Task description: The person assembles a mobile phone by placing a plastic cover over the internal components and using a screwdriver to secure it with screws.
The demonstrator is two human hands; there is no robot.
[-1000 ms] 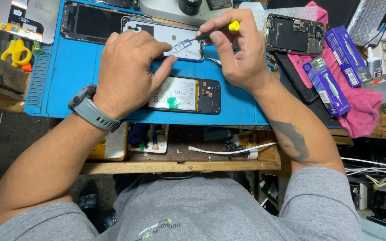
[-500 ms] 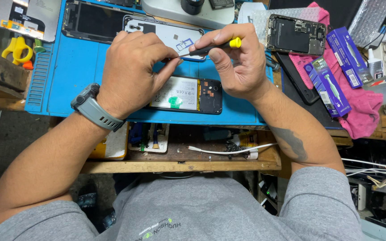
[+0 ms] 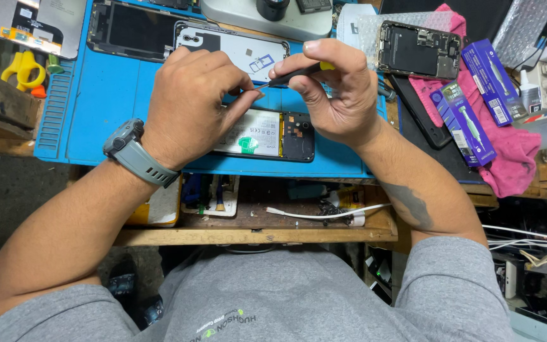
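A: What is the right hand doing?
B: Its grip is closed on a small screwdriver, tip pointing at the left hand.
A: And that one?
B: Fingers pinched shut; anything between them is too small to make out. Both hover above the opened phone on the blue mat, partly hiding it.

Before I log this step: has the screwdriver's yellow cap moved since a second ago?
Yes. The screwdriver has dropped nearer the opened phone; its cap is now tucked into the right hand.

Blue mat — pink cloth; grey watch
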